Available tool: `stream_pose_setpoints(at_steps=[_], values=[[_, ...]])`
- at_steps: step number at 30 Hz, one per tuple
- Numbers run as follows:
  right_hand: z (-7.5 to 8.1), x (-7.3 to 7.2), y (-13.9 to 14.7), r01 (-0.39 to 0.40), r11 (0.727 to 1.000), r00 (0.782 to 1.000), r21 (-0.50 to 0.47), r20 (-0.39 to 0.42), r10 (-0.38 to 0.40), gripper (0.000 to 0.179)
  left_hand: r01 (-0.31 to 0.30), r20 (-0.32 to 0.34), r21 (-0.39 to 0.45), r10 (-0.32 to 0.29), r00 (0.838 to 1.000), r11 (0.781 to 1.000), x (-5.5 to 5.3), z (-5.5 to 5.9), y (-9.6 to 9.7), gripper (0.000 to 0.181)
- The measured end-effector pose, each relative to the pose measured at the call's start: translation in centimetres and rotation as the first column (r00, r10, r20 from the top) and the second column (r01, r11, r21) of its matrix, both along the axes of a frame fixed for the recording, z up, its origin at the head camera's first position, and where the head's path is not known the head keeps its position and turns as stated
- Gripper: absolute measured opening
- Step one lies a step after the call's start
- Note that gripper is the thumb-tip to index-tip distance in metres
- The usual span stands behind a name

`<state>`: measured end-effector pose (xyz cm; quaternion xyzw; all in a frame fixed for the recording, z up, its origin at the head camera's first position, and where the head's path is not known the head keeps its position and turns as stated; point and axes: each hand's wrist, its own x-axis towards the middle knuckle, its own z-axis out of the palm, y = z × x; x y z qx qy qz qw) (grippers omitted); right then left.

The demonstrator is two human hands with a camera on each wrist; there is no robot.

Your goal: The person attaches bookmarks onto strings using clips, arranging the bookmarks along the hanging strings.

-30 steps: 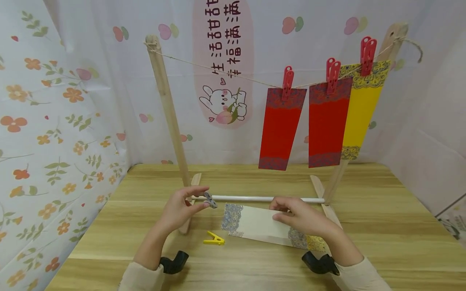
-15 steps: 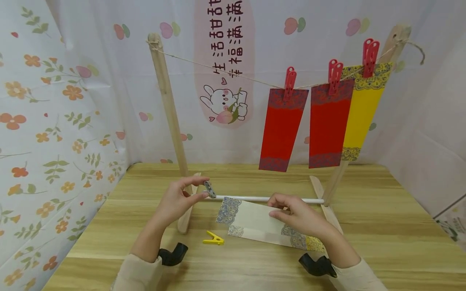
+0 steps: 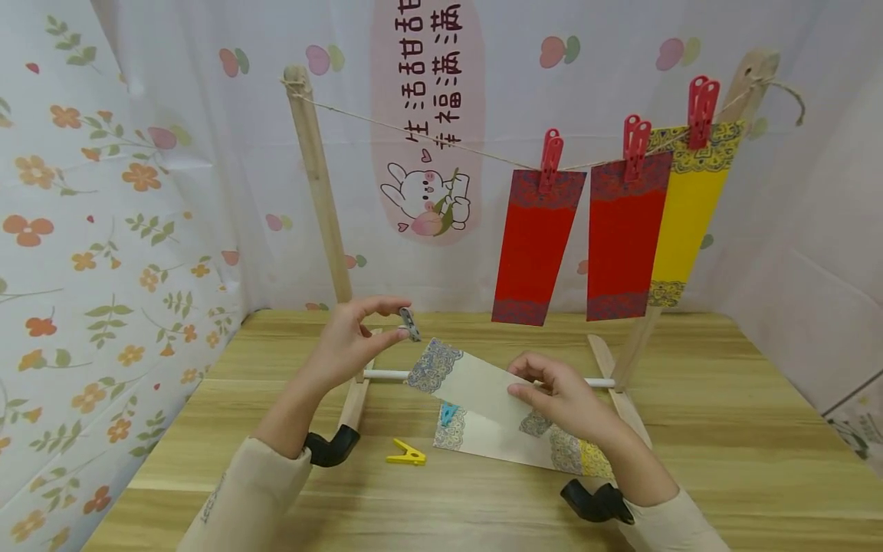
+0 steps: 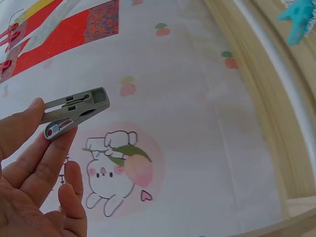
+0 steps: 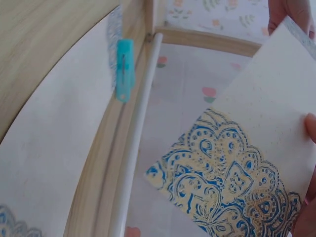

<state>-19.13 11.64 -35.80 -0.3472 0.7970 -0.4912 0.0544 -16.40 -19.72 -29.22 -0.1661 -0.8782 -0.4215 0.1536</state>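
Grey clothespin sits pinched in your left fingers near the head view's centre; your right fingers grip a pale card lower down.

"What's in the left hand?"

"A slim grey plastic clothespin, matt, with a thin metal spring."

"And the right hand?"

"A cream rectangular paper card, smooth and matt, with blue-and-gold patterned ends."

"Under the hands?"

"A pale brown wood-grain tabletop, smooth, faintly sheened. A yellow V-shaped plastic clothespin lies nearer the left hand; a turquoise plastic clothespin is between them."

"Beyond them?"

"A smooth round white rod, plastic or metal, I can't tell. Past the left hand, a bare pale wooden post; higher up, rough beige fibrous twine. Behind, creased white printed cloth."
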Motion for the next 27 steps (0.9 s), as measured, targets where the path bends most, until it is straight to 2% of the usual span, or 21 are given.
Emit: stream_pose_setpoints(at_steps=[4, 9, 12, 20, 27], values=[[0.2, -0.3, -0.2, 0.016, 0.998, 1.0, -0.059, 0.013, -0.015, 0.009, 0.004, -0.029, -0.012, -0.004, 1.0, 1.0, -0.5, 1.3, 0.4, 0.039], [0.8, -0.4, -0.3, 0.059, 0.993, 0.994, -0.102, 0.093, -0.05, 0.016, 0.013, -0.06, -0.029, -0.015, 0.998, 0.999, -1.2, 3.2, 1.0, 0.039], [1.0, -0.4, -0.8, 0.095, 0.985, 0.99, -0.147, 0.114, -0.078, 0.017, 0.02, -0.077, -0.039, -0.022, 0.997, 0.999, -1.2, 4.2, 1.2, 0.039], [1.7, -0.3, -2.0, 0.177, 0.948, 0.98, -0.265, 0.137, -0.145, 0.016, 0.013, -0.127, -0.026, -0.017, 0.992, 1.0, -1.2, 6.4, 1.4, 0.04], [2.3, -0.2, -2.5, 0.238, 0.893, 0.968, -0.381, 0.173, -0.184, 0.018, 0.017, -0.191, -0.006, -0.018, 0.981, 1.0, -1.2, 8.8, 1.8, 0.037]])
